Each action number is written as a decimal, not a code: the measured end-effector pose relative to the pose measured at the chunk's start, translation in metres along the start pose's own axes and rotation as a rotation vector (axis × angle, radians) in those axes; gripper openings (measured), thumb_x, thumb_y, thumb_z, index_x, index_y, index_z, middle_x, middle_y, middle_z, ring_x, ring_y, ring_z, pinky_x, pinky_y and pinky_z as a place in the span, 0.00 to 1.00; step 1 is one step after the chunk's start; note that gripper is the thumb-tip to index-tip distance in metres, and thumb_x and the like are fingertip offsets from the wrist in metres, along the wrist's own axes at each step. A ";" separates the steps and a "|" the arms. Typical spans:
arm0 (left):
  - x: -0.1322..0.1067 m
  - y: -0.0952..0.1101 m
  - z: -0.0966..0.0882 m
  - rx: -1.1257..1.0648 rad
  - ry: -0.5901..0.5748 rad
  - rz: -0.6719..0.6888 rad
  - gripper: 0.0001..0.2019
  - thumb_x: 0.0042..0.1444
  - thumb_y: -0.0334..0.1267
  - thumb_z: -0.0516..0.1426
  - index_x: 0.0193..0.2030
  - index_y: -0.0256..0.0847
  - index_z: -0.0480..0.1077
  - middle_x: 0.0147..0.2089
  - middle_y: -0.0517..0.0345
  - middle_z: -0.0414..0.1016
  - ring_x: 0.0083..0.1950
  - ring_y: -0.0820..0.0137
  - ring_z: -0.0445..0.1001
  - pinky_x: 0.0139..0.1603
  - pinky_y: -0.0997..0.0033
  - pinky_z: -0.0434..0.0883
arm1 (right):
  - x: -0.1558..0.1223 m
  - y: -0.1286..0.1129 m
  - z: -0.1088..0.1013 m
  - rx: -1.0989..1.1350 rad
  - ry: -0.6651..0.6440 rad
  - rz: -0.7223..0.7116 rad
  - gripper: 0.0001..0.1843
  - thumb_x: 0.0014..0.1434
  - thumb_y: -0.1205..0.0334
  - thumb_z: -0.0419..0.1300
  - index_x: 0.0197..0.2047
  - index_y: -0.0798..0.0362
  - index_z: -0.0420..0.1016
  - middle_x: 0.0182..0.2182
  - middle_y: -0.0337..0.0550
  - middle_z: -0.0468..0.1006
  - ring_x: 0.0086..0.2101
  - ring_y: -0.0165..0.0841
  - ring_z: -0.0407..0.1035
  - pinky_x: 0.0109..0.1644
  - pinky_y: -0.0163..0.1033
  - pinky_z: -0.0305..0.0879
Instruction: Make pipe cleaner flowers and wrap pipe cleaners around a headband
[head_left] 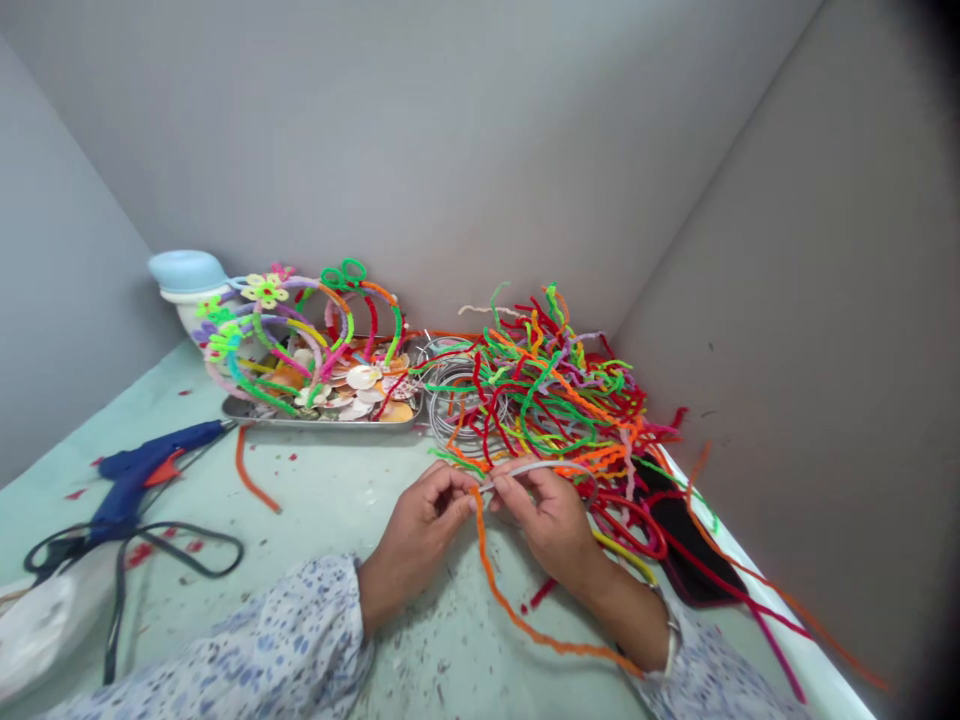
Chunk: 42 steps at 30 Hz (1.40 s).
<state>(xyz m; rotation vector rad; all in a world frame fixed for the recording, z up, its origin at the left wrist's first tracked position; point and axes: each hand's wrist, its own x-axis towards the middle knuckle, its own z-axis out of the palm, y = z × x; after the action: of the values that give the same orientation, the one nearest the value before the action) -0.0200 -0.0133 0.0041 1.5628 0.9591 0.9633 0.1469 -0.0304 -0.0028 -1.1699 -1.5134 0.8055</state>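
My left hand (412,530) is closed in a pinch on one end of an orange pipe cleaner (496,597), where it meets the tip of a thin pale headband (551,464). The rest of the pipe cleaner hangs down and curves right, towards my right wrist. Thumb and fingers of my right hand (559,530) are closed on the headband close to that tip. The band arcs over this hand, and its far end is partly hidden among the pipe cleaners behind. Both hands are close together above the table, fingertips almost touching.
A tangled heap of coloured pipe cleaners (555,390) lies behind my hands, beside bare hoops (457,410). Wrapped headbands (319,300) rest on a metal tray (322,424) of shells. A bottle (189,275), blue glue gun (150,465) with cord, and dark phone (694,550) sit around.
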 end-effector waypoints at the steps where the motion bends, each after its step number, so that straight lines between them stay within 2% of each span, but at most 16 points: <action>1: 0.000 0.000 0.000 0.002 0.000 0.001 0.05 0.55 0.33 0.54 0.33 0.37 0.70 0.32 0.59 0.67 0.34 0.72 0.65 0.36 0.75 0.63 | 0.000 0.000 0.000 0.004 0.000 0.002 0.09 0.61 0.58 0.56 0.37 0.53 0.73 0.29 0.40 0.76 0.29 0.31 0.72 0.36 0.35 0.68; 13: -0.001 0.001 0.000 -0.010 -0.005 -0.014 0.05 0.55 0.33 0.55 0.33 0.37 0.71 0.32 0.59 0.68 0.35 0.71 0.66 0.38 0.73 0.63 | 0.002 0.000 -0.007 0.035 -0.056 -0.017 0.08 0.60 0.60 0.57 0.33 0.53 0.76 0.29 0.42 0.77 0.31 0.32 0.73 0.38 0.35 0.69; 21: -0.002 0.001 0.000 -0.113 -0.014 -0.033 0.06 0.55 0.38 0.58 0.32 0.37 0.71 0.31 0.59 0.69 0.33 0.72 0.65 0.35 0.75 0.62 | 0.003 -0.005 -0.008 -0.020 -0.067 -0.072 0.11 0.60 0.62 0.58 0.28 0.53 0.76 0.30 0.43 0.78 0.33 0.32 0.73 0.41 0.35 0.69; 28: -0.002 0.000 -0.001 -0.209 -0.051 -0.072 0.08 0.54 0.40 0.59 0.33 0.36 0.70 0.31 0.58 0.71 0.33 0.72 0.65 0.36 0.73 0.62 | 0.002 -0.005 -0.007 -0.049 -0.039 -0.070 0.07 0.59 0.60 0.58 0.35 0.52 0.77 0.32 0.43 0.80 0.35 0.34 0.74 0.40 0.36 0.71; 33: -0.001 0.002 0.000 -0.277 -0.071 -0.117 0.09 0.53 0.40 0.60 0.32 0.36 0.69 0.28 0.60 0.68 0.31 0.73 0.62 0.34 0.74 0.60 | 0.004 -0.007 -0.007 -0.057 -0.030 -0.092 0.07 0.57 0.60 0.59 0.33 0.52 0.77 0.30 0.43 0.80 0.33 0.35 0.74 0.40 0.38 0.71; 38: -0.002 0.003 0.000 -0.361 -0.071 -0.169 0.08 0.51 0.39 0.61 0.29 0.37 0.68 0.25 0.64 0.65 0.28 0.76 0.59 0.31 0.76 0.56 | 0.005 -0.005 -0.009 -0.032 -0.084 -0.091 0.10 0.58 0.57 0.59 0.32 0.52 0.78 0.26 0.43 0.79 0.32 0.35 0.74 0.39 0.39 0.71; 42: -0.002 0.004 0.001 -0.448 -0.063 -0.206 0.08 0.49 0.37 0.62 0.27 0.37 0.67 0.24 0.66 0.65 0.27 0.77 0.59 0.30 0.77 0.56 | 0.003 -0.006 -0.008 -0.046 -0.102 -0.136 0.09 0.58 0.57 0.59 0.34 0.51 0.78 0.31 0.43 0.80 0.32 0.34 0.74 0.39 0.38 0.70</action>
<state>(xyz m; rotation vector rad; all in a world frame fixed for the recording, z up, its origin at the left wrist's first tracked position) -0.0197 -0.0157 0.0081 1.0901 0.7768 0.9029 0.1533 -0.0304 0.0060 -1.0603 -1.6842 0.7508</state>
